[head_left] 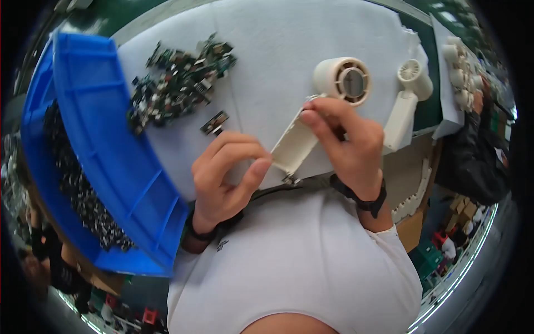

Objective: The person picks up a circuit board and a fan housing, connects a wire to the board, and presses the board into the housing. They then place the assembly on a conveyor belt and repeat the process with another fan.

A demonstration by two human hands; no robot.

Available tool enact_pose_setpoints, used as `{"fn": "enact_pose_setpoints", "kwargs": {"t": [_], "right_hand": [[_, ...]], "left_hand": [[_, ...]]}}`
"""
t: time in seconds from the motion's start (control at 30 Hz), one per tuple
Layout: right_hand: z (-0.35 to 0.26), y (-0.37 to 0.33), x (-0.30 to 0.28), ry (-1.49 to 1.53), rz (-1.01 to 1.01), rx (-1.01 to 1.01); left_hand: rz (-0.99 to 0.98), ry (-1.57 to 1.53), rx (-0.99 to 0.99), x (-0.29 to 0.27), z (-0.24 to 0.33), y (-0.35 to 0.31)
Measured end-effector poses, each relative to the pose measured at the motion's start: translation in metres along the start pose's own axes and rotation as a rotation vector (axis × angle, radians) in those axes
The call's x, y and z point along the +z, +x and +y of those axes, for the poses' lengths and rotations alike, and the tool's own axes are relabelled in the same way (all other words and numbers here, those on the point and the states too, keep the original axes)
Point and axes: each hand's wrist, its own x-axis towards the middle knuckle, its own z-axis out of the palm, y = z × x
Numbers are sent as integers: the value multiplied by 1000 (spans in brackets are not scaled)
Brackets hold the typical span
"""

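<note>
In the head view, we see a cream handheld fan [295,145] just above the white shirt [311,250], with its handle open like a little trough and its round head at 1 o'clock from that handle. Our right hand [350,142] is at 2 o'clock from the lower end of the handle, thumb and pointer finger pinching at the top of the handle, by the neck. Our left hand [229,175] is at 8 o'clock from the handle, fingers curled, with the tips close to its edge; we can't tell if they pinch it or only come near. A small dark and shiny part [291,180] pokes out at 6 o'clock, and we can't tell how it is joined. We think the fan is light, hard plastic, a bit smooth and slippery, and heavier at the head. The thin handle walls may bend or crack if we squeeze, so the thick neck looks like the best place to hold. One loose circuit board [214,122] lies between 9 and 10 o'clock, and the circuit board pile [178,83] at 10; boards like these look stiff but easy to hurt, so we'd hold them by their edges.
</note>
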Motion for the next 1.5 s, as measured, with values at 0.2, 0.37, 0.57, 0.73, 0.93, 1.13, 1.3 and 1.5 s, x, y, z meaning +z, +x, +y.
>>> {"fn": "enact_pose_setpoints", "kwargs": {"t": [0.2,0.37,0.57,0.73,0.93,1.13,1.3,1.5], "right_hand": [[-6,1,5,-65,-8,-7],[-7,2,10,-107,-13,-59],[-6,1,9,-108,-20,-121],[-11,5,-1,-148,-114,-107],[-5,8,-9,-137,-221,-129],[1,10,-13,-92,-242,-223],[-1,12,-21,-103,-346,-207],[4,12,-24,-103,-395,-206]], "left_hand": [[36,19,-41,-8,6,-16],[-239,388,267,-7,18,-18],[-364,622,386,9,14,-27],[-304,482,336,10,14,-24],[-129,202,214,1,26,-22],[37,126,89,-1,22,-7],[116,-47,-108,9,16,0],[107,-184,-181,10,12,3]]}}
